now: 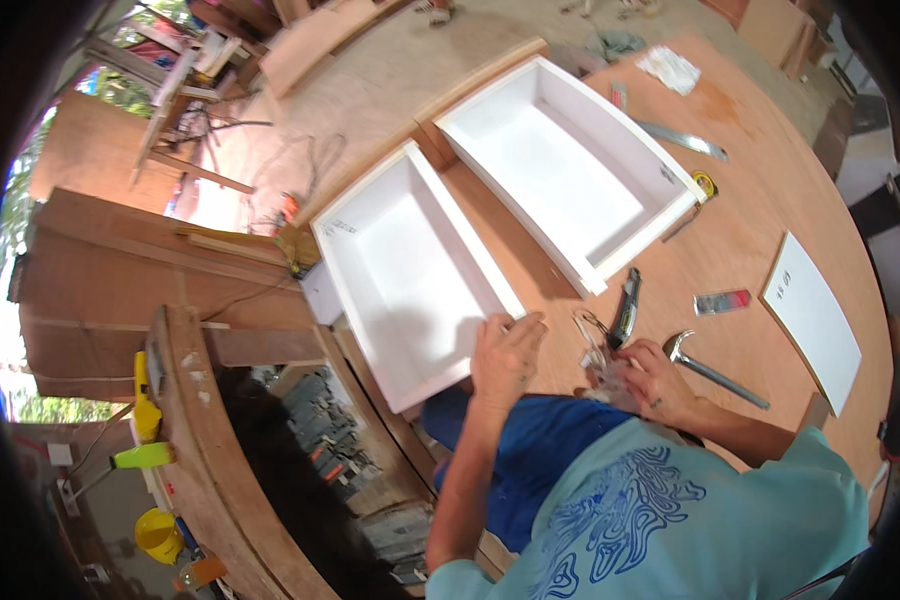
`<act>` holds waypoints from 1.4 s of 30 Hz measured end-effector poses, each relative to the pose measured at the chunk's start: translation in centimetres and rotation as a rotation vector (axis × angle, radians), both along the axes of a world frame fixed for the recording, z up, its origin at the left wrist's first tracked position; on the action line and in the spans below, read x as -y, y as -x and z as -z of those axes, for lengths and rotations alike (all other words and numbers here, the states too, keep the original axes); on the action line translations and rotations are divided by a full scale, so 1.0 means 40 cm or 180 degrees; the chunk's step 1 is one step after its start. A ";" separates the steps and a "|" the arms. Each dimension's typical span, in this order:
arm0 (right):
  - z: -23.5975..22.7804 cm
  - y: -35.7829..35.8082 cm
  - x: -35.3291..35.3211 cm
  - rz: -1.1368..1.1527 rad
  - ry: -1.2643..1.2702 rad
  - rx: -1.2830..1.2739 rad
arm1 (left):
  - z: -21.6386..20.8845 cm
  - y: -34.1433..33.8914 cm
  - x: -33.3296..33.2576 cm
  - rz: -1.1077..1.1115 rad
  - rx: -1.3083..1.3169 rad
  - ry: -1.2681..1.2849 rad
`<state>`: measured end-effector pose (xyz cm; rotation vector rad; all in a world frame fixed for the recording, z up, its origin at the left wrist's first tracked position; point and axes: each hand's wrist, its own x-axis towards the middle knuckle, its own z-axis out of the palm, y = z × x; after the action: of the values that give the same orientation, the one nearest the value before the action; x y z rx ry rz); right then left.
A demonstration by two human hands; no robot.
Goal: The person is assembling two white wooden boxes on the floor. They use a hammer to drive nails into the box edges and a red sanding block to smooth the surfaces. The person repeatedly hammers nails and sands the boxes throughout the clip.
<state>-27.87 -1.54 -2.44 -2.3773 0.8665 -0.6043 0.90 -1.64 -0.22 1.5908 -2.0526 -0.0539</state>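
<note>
While the left hand (505,350) rests fingers-together on the near white drawer box (410,275), the right hand (650,385) – just beside a hammer (710,368) – pinches a clear plastic bag (595,350).

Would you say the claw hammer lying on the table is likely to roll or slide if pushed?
The hammer probably would not roll: its claw head lies flat on the wooden table. Its slim metal handle may pivot around the heavier-looking head. It lies just beyond the right hand, apart from it.

Matt white drawer (410,270), plywood table (770,200)
</note>
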 end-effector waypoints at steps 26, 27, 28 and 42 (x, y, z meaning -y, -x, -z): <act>-0.121 -0.491 0.012 -0.1531 0.0395 0.1244 | -0.123 0.244 -0.511 -0.2100 -0.1516 0.0570; -0.115 -0.531 0.009 -0.1466 0.0580 0.1022 | -0.130 0.253 -0.520 -0.2178 -0.1507 0.0562; -0.111 -0.568 0.003 -0.1395 0.0760 0.0809 | -0.136 0.259 -0.529 -0.2255 -0.1490 0.0553; 0.013 -0.600 0.074 -0.1192 0.0305 -0.0443 | -0.080 0.258 -0.561 -0.2615 -0.1986 0.0382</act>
<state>-3.85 -4.52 -2.95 -2.6020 0.4334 -0.3394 -9.40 20.81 2.98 1.9080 -0.8463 -0.1066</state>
